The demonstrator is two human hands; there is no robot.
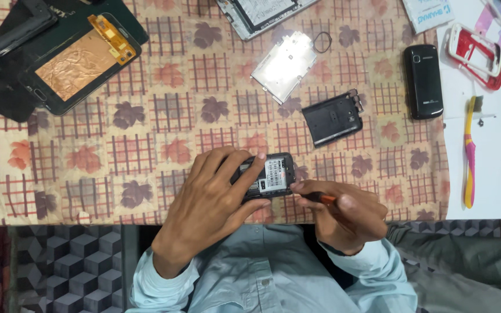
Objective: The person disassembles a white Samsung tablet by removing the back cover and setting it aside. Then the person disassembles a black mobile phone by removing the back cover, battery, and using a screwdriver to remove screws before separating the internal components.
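My left hand (210, 200) grips a small black phone (269, 177) lying back side up with its cover off, a white label showing inside. My right hand (343, 214) holds an orange-handled screwdriver (319, 198), its tip at the phone's right edge. Both hands rest at the near edge of the table (146, 145), which is covered by a cloth with a leaf and plaid pattern. A loose black back cover (331, 119) lies just beyond the phone.
A silvery metal plate (284, 65) and a thin black ring (322, 42) lie further back. A black phone (423, 81), a red and white phone frame (475, 53) and a pink and yellow toothbrush (469, 153) sit right. A tablet with a copper back (79, 64) lies far left.
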